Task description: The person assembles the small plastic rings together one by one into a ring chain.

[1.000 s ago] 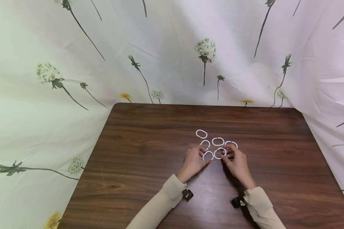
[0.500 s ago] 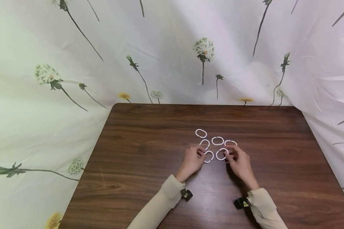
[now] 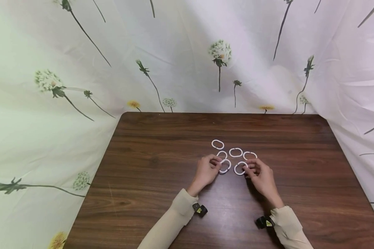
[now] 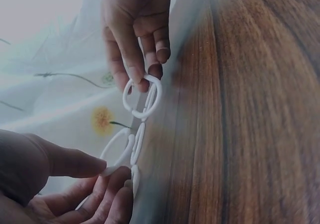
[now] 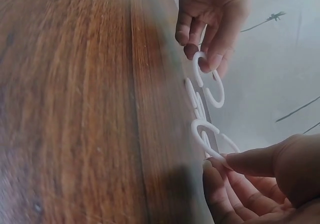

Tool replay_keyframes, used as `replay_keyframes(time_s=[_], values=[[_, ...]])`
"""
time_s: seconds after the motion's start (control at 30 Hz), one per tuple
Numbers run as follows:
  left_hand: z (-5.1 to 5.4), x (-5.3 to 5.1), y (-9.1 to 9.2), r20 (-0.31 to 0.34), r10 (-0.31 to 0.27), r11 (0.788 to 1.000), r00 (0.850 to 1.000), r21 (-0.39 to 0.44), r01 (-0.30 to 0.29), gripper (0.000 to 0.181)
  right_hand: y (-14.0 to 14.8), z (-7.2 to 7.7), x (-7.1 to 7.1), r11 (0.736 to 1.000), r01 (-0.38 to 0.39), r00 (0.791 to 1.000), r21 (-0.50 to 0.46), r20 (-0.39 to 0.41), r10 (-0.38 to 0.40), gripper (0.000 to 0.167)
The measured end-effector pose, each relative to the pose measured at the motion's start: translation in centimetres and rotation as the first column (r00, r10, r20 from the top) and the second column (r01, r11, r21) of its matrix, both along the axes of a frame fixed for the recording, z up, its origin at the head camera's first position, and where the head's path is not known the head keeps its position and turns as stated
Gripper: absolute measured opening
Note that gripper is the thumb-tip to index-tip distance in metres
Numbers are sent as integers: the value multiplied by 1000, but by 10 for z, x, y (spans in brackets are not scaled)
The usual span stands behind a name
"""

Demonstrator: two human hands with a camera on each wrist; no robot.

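My left hand pinches a white oval ring between thumb and fingers. My right hand pinches another white ring, held a short way to the right of the first, the two apart. Both rings are raised off the table, each with a small gap in its loop; in the left wrist view the left hand's ring stands tilted, and in the right wrist view the right hand's ring does too. Behind them lie several more white rings, one between the hands and one by the right fingertips.
A single white ring lies farthest back on the brown wooden table. Another ring is just behind the left hand's ring. A white cloth with dandelion prints hangs behind the table and along both sides.
The left fingers have changed their hold to the left side of their ring, which now shows its gap elsewhere. The right hand has moved slightly right with its ring, widening the space between the two.
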State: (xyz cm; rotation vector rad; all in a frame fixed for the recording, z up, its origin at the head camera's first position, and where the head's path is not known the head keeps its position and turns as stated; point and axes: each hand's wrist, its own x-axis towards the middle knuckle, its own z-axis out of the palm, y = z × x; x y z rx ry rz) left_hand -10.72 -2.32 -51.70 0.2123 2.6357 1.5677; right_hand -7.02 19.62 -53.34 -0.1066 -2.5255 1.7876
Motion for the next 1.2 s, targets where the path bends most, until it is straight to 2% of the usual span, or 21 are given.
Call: replay_keyframes(time_s=[0.1, 0.3, 0.43, 0.63, 0.87, 1.03, 1.2], values=[[1, -1, -2, 22, 8, 1000, 1000, 7, -8, 11, -1, 1, 1, 1000, -1, 1000, 3, 2, 1, 20], [2, 0, -5, 25, 13, 999, 1000, 39, -14, 11, -4, 4, 5, 999, -12, 1000, 37, 5, 12, 20], [3, -1, -5, 31, 0, 997, 1000, 83, -2, 11, -6, 6, 7, 996, -19, 1000, 82, 6, 19, 18], [2, 0, -4, 45, -2, 989, 999, 145, -4, 11, -7, 8, 8, 996, -25, 1000, 90, 19, 23, 17], [3, 1, -4, 135, -32, 959, 990, 284, -8, 15, -7, 8, 9, 997, -32, 999, 72, 27, 30, 19], [4, 2, -4, 172, -45, 942, 984, 335, -16, 17, -9, 9, 10, 998, -32, 999, 62, 22, 31, 18], [4, 3, -5, 182, -49, 935, 982, 353, -19, 16, -12, 11, 11, 998, -30, 999, 56, 21, 29, 17]])
